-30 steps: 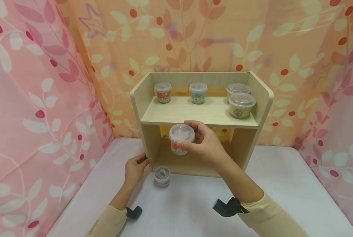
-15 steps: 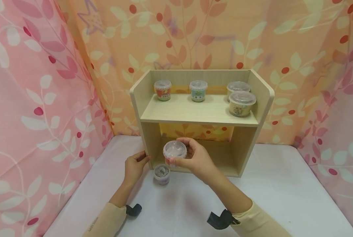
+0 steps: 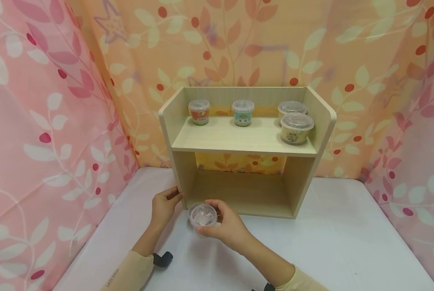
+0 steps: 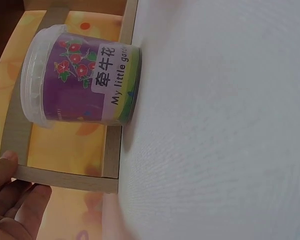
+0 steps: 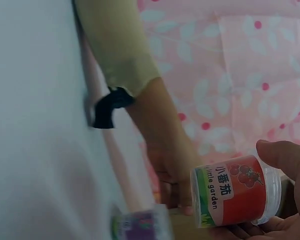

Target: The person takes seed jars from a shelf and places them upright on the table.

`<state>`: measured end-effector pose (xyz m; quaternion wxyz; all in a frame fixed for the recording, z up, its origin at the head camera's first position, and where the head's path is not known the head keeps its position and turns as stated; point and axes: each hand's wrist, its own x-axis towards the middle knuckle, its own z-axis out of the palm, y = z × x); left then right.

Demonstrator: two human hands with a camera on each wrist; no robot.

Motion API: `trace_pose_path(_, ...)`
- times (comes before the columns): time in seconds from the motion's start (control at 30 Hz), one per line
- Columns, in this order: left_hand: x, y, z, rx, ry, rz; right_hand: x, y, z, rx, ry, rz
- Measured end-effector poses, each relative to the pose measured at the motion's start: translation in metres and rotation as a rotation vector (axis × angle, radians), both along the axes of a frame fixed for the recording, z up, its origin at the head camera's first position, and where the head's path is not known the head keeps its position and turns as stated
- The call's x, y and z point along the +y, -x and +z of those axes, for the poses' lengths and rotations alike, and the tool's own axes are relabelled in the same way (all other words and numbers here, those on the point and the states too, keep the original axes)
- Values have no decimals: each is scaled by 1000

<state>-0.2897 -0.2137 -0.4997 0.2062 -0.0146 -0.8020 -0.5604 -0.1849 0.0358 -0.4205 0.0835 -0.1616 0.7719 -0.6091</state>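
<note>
My right hand grips a small clear-lidded plastic cup by its side, thumb in front and fingers behind. Its red label with small tomatoes shows in the right wrist view. A like cup with a purple flower label stands upright on the white table, by the shelf's front left corner. From the head, the held cup covers most of it; whether they touch I cannot tell. My left hand pinches the left side panel of the wooden shelf between thumb and fingers.
On the upper board stand a red-labelled cup, a blue-green cup and two wider yellowish tubs, the front one near the right panel. Floral cloth hangs behind and at the sides. White cloth covers the table.
My right hand has carried the red-labelled cup down and left, from before the shelf to over the purple-labelled cup. My left hand stays at the side panel.
</note>
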Motion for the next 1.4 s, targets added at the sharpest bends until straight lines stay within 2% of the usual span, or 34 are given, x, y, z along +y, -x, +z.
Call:
trace_pose_path(0.37,-4,-1,2,-53,-4,-41,-19,-12,-51,1,-72,6)
trace_pose_path(0.63,-5,-1,4,-44,-11,-53,-30,-13,-74,39,-112,11)
trace_pose_path(0.93,-4,1,6,-24,22,-43,-39,-13,-83,60,-162,6)
trace_pose_path(1.13,-4,1,6,-20,16,-52,-42,-16,-86,112,-176,14)
trace_pose_path(1.4,-5,-1,4,-49,12,-51,-40,-16,-83,152,-275,45)
